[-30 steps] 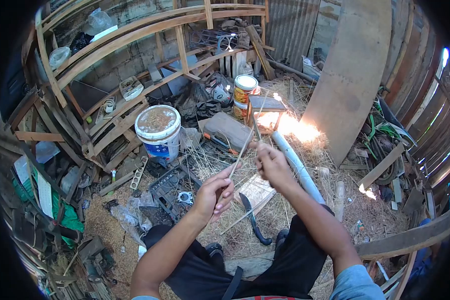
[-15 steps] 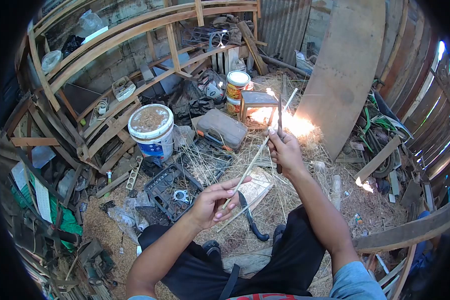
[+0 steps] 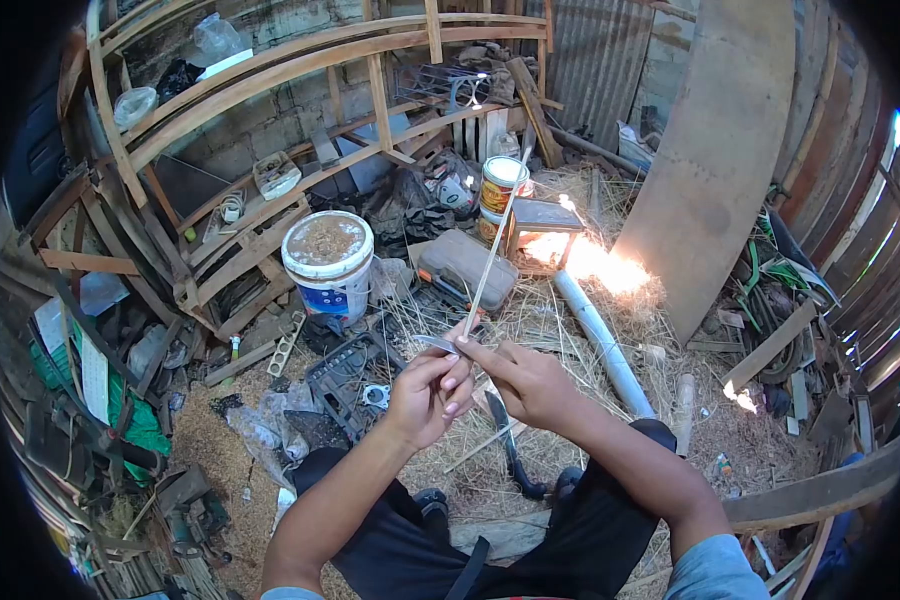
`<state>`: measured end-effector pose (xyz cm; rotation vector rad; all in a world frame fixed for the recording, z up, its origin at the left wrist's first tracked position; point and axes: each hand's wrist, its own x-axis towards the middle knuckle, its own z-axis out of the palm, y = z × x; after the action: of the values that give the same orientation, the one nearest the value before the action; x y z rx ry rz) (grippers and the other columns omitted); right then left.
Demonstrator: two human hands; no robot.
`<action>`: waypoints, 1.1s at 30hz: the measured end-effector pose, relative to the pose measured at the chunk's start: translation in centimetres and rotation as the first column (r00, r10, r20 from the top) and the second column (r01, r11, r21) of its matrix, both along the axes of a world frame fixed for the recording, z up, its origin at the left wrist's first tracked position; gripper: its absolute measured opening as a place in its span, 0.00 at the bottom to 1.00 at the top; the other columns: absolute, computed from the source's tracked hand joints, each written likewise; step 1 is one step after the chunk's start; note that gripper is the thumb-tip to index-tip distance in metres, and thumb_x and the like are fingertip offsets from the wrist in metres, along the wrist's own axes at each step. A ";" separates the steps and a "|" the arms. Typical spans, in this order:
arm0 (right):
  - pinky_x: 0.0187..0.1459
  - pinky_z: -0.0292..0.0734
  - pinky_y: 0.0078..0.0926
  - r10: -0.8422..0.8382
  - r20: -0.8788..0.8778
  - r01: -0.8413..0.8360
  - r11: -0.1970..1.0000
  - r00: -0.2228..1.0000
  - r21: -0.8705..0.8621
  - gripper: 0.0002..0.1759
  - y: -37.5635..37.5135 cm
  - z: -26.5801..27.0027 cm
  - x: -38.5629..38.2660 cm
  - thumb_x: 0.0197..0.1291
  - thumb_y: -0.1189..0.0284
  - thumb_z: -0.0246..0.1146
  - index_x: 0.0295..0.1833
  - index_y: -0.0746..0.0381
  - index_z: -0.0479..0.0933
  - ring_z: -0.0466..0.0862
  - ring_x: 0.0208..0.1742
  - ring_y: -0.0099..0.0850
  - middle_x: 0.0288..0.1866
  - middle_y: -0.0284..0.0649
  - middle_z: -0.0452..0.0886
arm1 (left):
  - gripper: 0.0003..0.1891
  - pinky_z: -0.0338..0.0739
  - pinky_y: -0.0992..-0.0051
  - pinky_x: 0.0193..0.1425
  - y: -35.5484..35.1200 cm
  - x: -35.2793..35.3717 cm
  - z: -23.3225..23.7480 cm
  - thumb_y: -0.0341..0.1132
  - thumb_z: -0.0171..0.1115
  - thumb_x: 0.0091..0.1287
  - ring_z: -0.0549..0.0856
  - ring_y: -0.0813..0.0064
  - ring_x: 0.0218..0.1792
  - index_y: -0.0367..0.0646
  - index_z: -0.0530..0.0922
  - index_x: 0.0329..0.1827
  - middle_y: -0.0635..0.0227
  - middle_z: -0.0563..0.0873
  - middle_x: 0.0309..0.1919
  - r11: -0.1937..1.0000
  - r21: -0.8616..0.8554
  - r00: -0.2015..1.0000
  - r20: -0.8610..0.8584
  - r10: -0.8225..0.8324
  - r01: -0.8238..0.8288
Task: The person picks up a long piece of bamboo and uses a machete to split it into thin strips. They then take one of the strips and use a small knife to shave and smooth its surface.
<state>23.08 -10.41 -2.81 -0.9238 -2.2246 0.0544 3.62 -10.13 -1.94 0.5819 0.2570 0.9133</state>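
My left hand (image 3: 422, 402) is closed around the lower end of a thin pale stick (image 3: 493, 250), which slants up and away from me. My right hand (image 3: 535, 385) grips a knife (image 3: 436, 343); its blade pokes out to the left, across the stick by my left fingers. The knife's handle is hidden in my fist. Both hands meet above my knees, fingertips close together. Below them on the straw-strewn floor lies a long blade with a curved black handle (image 3: 516, 465), between my feet.
A grey pipe (image 3: 605, 345) lies right of my hands. A white bucket (image 3: 328, 250), a grey tool case (image 3: 465, 268) and paint cans (image 3: 503, 185) stand ahead. A wide board (image 3: 715, 170) leans at right. Bright light falls on straw near a small wooden frame (image 3: 548, 215).
My right hand has come down and left to my left hand, turning the knife from upright to crosswise over the stick. The stick now points more steeply away. The view has shifted slightly.
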 end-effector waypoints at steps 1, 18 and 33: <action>0.24 0.73 0.32 -0.007 0.026 0.006 1.000 1.000 0.029 0.36 0.1 0.1 0.1 0.57 0.77 0.61 0.72 0.43 0.69 0.77 0.25 0.33 0.29 0.35 0.72 | 0.22 0.63 0.79 0.21 -0.1 -0.1 0.0 0.31 0.43 0.75 0.68 0.80 0.16 0.44 0.64 0.72 0.76 0.67 0.21 1.000 0.018 1.000 0.003 -0.006 0.006; 0.19 0.70 0.28 -0.196 0.081 0.159 0.929 0.977 0.333 0.36 2.6 1.0 1.3 0.52 0.76 0.62 0.69 0.38 0.73 0.75 0.20 0.29 0.25 0.34 0.69 | 0.22 0.57 0.82 0.19 -0.8 0.1 1.3 0.33 0.45 0.76 0.62 0.84 0.14 0.43 0.62 0.72 0.79 0.63 0.19 0.994 0.112 0.990 -0.142 0.024 -0.008; 0.41 0.76 0.29 -0.483 -0.343 0.452 0.875 0.806 -0.171 0.20 5.5 0.7 8.7 0.70 0.76 0.53 0.66 0.63 0.74 0.83 0.36 0.36 0.38 0.53 0.81 | 0.29 0.62 0.83 0.21 -2.0 -0.5 -2.0 0.28 0.40 0.73 0.65 0.83 0.16 0.39 0.53 0.79 0.76 0.65 0.22 0.994 -0.002 0.985 -0.138 -0.107 0.107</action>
<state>31.79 -4.93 -2.11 -1.3634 -1.6017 0.0851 3.15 -12.11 -3.90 0.6587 0.3448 0.7710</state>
